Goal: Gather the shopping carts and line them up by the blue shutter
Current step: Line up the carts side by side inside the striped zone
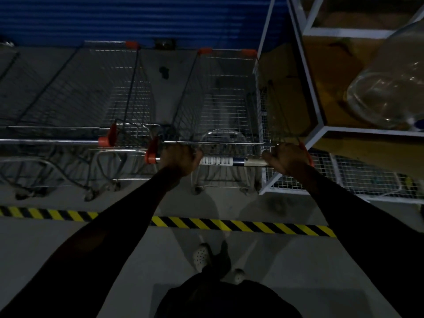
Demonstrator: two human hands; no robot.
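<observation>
Shopping cart point(220, 99) in front of you is a tapered basket of thin, silvery wire grid, with orange plastic caps point(205, 51) on its far corners. Its nose points at the blue shutter point(137, 19), whose ribbed, corrugated metal runs in horizontal slats across the top of the view. The cart's front end is near the foot of the shutter. You cannot tell whether it touches.

Your left hand point(180, 158) and right hand point(286, 158) are each curled round the handle bar point(238, 161), knuckles up and well apart. The bar is a round tube. A white barcode label point(216, 161) and a dark blue sleeve wrap the part between your hands, and an orange end piece point(151, 152) sits just beside your left hand.

To your left, a second cart point(119, 88) of the same wire mesh stands parallel, facing the shutter too. Its chrome bar runs off toward the dim left edge, where more wire baskets show faintly.

On your right, the cart sits close against a white square-tube rack point(307, 88) with a fine mesh panel low down. A rounded clear plastic jug point(390, 88) lies on brown board inside it.

Yellow and black striped tape point(229, 224) crosses the smooth grey floor point(137, 249) behind the cart's wheels. Your pale perforated shoes point(202, 255) stand on the near side of it.
</observation>
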